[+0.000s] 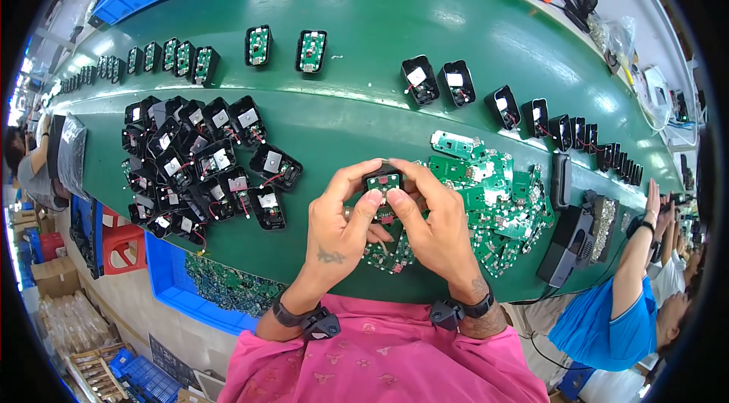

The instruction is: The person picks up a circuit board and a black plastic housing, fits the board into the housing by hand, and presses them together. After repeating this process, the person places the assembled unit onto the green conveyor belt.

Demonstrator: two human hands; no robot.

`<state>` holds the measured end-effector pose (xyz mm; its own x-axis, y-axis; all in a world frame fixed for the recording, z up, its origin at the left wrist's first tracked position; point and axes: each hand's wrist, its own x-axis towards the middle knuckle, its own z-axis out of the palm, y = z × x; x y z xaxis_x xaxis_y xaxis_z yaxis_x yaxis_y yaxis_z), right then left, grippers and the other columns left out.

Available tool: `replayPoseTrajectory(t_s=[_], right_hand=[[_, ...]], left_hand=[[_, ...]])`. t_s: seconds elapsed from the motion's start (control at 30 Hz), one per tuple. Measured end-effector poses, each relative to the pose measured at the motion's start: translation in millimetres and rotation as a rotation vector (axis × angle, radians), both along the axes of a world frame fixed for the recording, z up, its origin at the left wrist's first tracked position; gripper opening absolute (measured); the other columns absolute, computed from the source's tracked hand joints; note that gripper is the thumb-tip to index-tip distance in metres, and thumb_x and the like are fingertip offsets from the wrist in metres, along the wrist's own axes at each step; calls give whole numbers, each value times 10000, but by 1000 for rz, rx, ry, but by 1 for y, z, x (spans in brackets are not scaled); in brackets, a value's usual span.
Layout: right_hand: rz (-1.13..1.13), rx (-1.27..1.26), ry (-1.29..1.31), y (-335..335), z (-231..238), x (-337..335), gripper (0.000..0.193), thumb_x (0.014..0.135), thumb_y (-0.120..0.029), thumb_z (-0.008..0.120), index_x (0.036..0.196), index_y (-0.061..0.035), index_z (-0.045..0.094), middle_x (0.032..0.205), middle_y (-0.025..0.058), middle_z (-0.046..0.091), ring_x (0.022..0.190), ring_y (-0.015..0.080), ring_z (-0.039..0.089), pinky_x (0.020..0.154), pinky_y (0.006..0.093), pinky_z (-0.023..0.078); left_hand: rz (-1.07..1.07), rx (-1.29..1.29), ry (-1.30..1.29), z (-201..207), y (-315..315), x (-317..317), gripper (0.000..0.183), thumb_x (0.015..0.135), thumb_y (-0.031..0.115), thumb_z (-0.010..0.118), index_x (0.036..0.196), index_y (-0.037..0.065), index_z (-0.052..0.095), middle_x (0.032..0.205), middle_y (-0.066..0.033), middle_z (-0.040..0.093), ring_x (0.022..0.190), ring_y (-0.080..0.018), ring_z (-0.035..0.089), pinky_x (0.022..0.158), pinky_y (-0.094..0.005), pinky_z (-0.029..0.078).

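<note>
In front of my chest, both hands grip a small black plastic housing with a green circuit board (383, 183) in its opening. My left hand (342, 209) wraps its left side, my right hand (431, 213) its right side. Both thumbs press on the face of the board, and the index fingers curl round the far edge. Whether the board sits fully down in the housing is hidden by the thumbs. A heap of loose green circuit boards (501, 206) lies right beside my right hand. To the left is a pile of black housings (216, 156) with red wires.
Housings with boards (310, 51) stand in a row at far left; open housings (420, 80) line the far right. A grey-black device (566, 247) sits at right. A blue bin (167, 281) holds boards below the table's left edge. A person in blue (607, 319) works at right.
</note>
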<state>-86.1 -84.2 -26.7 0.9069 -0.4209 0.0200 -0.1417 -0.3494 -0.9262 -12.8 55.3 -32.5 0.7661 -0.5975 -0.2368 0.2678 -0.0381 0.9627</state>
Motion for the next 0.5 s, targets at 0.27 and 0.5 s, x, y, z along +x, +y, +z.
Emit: replayPoseTrajectory(t_s=[0.27,0.5], right_hand=[[-18,-110,-52,10,-10,1,366,953,-120,592,1304,-14,574,919,149,655,761,193,626,689,317,502],[-21,176,-111,12,-22,6,343,979,-111,561,1312,-27,555,901,19,563,703,97,489,635,277,465]], left_hand=[[24,-24,4,-2,-5,-3,328,1006,87,495,1319,-10,488,1110,-174,653,670,-178,709,506,-243,561],[110,-24,-360,-12,-11,-6,280,1001,75,500,1264,-12,542,997,-133,667,675,-162,701,513,-258,565]])
